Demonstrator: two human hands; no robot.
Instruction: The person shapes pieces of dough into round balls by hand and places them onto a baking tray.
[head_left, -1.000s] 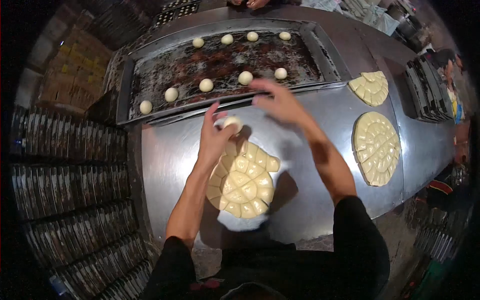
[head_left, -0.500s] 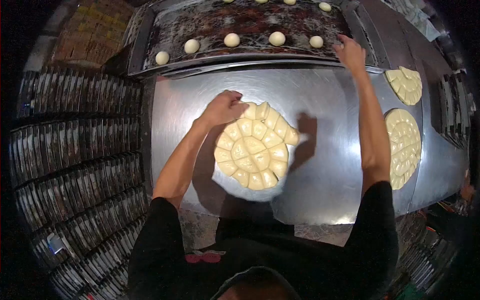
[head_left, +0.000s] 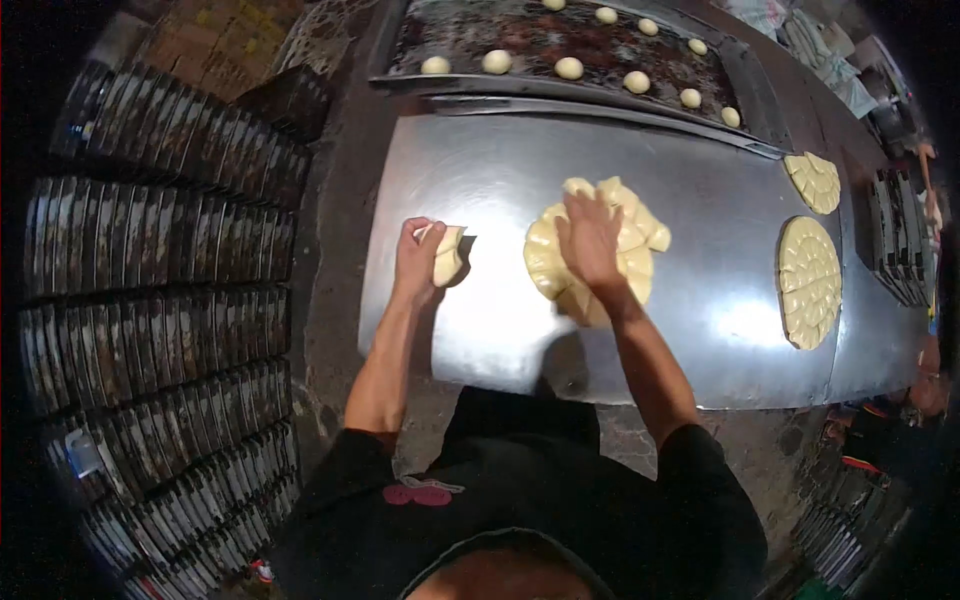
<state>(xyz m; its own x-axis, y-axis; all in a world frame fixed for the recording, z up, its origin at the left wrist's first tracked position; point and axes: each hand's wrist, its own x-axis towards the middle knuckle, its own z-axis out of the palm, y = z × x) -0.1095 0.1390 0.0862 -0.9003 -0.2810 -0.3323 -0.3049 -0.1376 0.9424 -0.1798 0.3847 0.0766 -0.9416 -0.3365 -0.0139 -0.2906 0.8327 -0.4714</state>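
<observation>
My left hand (head_left: 416, 262) is closed on a piece of pale dough (head_left: 448, 258), held over the left part of the metal table (head_left: 480, 165). To its right lies a round slab of dough (head_left: 638, 262), scored into segments, with an uneven upper edge. My right hand (head_left: 590, 240) is over this slab, fingers stretched out and apart, covering its middle. Whether the palm presses down is hard to tell because of slight blur. Dough balls (head_left: 569, 68) sit in rows on a dark baking tray (head_left: 640, 50) beyond the table.
On the table's right side lie another scored dough round (head_left: 810, 285) and a smaller partial one (head_left: 815, 182). Racks of stacked dark trays (head_left: 160, 240) stand along the left. More upright trays (head_left: 898, 235) are at the far right.
My right hand has come from the baking tray back to the slab, and one more ball shows at the tray's right end. My left hand has moved left, away from the slab, with a dough piece.
</observation>
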